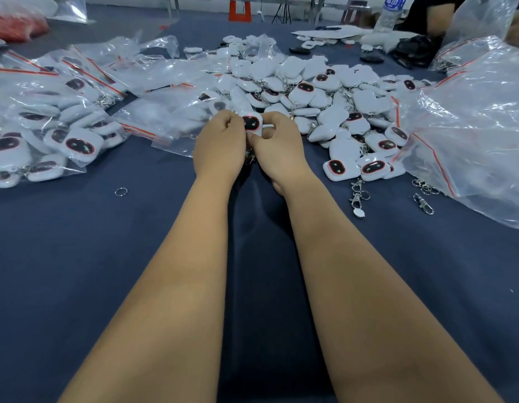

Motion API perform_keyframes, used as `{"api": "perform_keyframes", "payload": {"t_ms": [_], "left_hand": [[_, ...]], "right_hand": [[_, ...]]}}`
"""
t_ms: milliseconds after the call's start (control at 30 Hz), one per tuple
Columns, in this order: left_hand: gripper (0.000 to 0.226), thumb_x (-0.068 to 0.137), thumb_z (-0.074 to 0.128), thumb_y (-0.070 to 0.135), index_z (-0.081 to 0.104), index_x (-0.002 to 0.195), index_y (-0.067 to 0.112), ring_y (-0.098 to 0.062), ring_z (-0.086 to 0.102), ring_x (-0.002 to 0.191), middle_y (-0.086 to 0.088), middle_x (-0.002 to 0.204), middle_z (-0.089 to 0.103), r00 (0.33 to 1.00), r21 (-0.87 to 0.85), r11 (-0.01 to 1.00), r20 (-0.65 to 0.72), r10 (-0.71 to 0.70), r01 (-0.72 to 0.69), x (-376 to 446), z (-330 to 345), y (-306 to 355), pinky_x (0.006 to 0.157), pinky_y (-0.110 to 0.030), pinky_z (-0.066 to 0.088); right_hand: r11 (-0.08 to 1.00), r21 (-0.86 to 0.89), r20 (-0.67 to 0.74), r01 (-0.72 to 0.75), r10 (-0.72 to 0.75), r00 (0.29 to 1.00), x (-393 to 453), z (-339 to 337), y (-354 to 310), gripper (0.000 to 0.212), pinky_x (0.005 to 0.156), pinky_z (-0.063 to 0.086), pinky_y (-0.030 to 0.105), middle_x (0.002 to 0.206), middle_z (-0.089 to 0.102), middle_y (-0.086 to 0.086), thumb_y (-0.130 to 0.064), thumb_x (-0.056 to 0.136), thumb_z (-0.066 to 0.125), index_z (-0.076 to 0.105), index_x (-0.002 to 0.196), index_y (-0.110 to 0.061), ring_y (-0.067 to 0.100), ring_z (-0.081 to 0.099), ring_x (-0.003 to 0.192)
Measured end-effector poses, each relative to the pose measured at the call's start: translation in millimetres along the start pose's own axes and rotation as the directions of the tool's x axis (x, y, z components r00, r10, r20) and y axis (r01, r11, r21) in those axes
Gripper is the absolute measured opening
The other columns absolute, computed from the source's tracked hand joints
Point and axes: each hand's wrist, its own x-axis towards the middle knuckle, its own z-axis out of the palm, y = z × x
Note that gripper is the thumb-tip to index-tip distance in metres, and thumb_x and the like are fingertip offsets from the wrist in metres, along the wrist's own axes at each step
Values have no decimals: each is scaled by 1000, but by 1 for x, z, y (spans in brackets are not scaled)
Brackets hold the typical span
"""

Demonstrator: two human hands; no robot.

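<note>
A small white keychain gadget (253, 123) with a dark oval face ringed in red is held above the blue tablecloth (136, 271). My left hand (219, 144) grips its left side with curled fingers. My right hand (277, 141) pinches its right side and lower edge. A metal clasp (249, 157) hangs below it, mostly hidden between my hands.
A large loose pile of the same white gadgets (325, 97) lies beyond my hands. Bagged gadgets (49, 135) lie at left, empty clear zip bags (470, 126) at right. Loose metal clasps (357, 194) and a split ring (121, 191) lie on the cloth. Another person's arm (438, 16) is at far right.
</note>
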Motion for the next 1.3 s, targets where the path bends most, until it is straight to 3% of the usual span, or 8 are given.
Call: {"api": "perform_keyframes", "payload": {"t_ms": [100, 200, 333, 533, 767, 900, 1067, 1300], "left_hand": [[24, 95, 35, 26, 48, 75, 27, -14, 48, 74, 9, 80, 54, 998, 119, 993, -64, 16, -8, -1, 4, 1, 57, -27, 31], [18, 97, 35, 25, 49, 84, 25, -19, 47, 83, 7, 85, 54, 998, 153, 988, -67, 12, -2, 2, 5, 0, 56, -26, 27], [18, 95, 36, 24, 45, 79, 25, -23, 48, 87, 3, 90, 56, 999, 172, 985, -40, 28, -21, 3, 6, 1, 62, -33, 30], [22, 93, 40, 26, 46, 72, 28, -22, 52, 82, 1, 86, 59, 1000, 10, 1000, 4, 3, -3, 3, 5, 2, 69, -36, 42], [18, 92, 55, 19, 65, 78, 23, -19, 55, 73, 1, 76, 61, 989, -193, 981, 150, 3, 26, 10, -14, 3, 73, -32, 46], [25, 91, 58, 19, 63, 68, 26, -13, 53, 64, 7, 63, 59, 989, -238, 970, 150, -5, 41, 9, -13, 3, 64, -28, 44], [23, 90, 56, 28, 54, 68, 27, 1, 47, 51, 17, 55, 54, 996, -110, 993, 79, 42, -33, 7, 1, 1, 60, -26, 37], [23, 92, 55, 27, 51, 69, 26, 5, 45, 43, 22, 48, 50, 995, -102, 993, 75, 70, -63, 8, 3, 0, 49, -14, 35]], "right_hand": [[999, -45, -25, -1, 0, 1000, 1, 4, 0, 20, 70, 53, 29, 100, 71, 10, -9, 90, 62, 61, 110, -11, 14, 64, 77], [996, -90, -47, 18, -22, 999, 1, 5, 2, 14, 71, 52, 26, 96, 71, 3, -15, 92, 62, 60, 105, -18, 12, 64, 79], [997, -71, -30, 19, -21, 999, 2, 5, 2, 18, 84, 56, 37, 100, 72, 5, -14, 92, 61, 62, 109, -17, 20, 68, 94], [996, 83, 10, -25, 25, 1000, 3, 1, -2, 20, 67, 53, 31, 80, 67, 6, -8, 92, 55, 68, 107, -8, 14, 61, 70], [991, 124, -29, -51, 55, 998, 3, 2, -5, 12, 94, 53, 47, 107, 70, 18, -11, 93, 56, 66, 97, -17, 34, 66, 104], [992, 120, -32, -45, 49, 998, 2, 0, -5, 12, 82, 53, 36, 99, 71, 13, -12, 93, 55, 66, 96, -14, 21, 65, 87], [992, 119, -47, -49, 55, 997, 3, 0, -5, 9, 70, 51, 32, 86, 66, 6, -13, 95, 53, 61, 94, -12, 16, 60, 76], [988, 138, -53, -64, 72, 996, 4, -1, -7, 12, 75, 52, 34, 91, 67, 8, -11, 95, 53, 64, 98, -11, 17, 61, 80]]}}
